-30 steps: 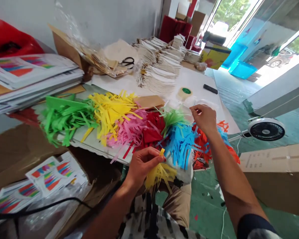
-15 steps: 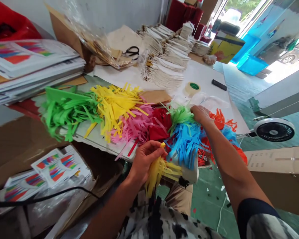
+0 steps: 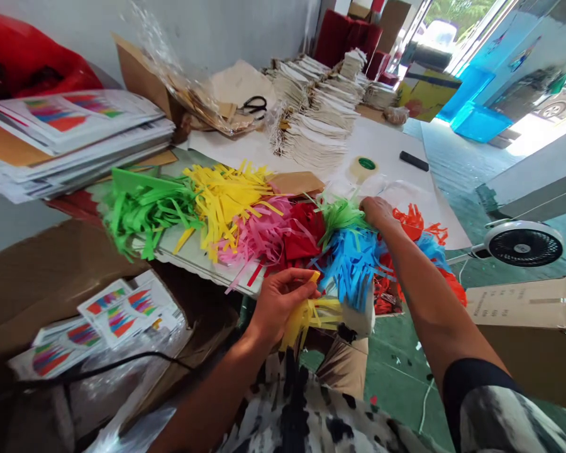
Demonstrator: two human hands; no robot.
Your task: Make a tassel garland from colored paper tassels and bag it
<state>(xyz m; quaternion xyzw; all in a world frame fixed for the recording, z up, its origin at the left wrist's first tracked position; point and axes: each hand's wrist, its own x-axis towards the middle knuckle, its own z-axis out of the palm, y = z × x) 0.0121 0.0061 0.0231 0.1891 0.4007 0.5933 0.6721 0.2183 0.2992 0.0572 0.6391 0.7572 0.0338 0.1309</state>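
Head view: desk (image 3: 195,265) bears round tape roll (image 3: 360,170), ragged pale stacks (image 3: 318,139); crinkled blue strips (image 3: 351,264) lie beside right hand (image 3: 376,211), grip indiscernible; left hand (image 3: 282,301) pinches yellow fringed tassel (image 3: 296,326).

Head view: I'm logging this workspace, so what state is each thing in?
Yellow tassel, pinched in left hand
Right hand, grip hidden
Other tassels, lying heaped
Left carton, open
Right carton, taped shut
Tape roll, lying flat
Scissors, open or shut unclear
Fan, spinning unclear
Pale bundles, stacked
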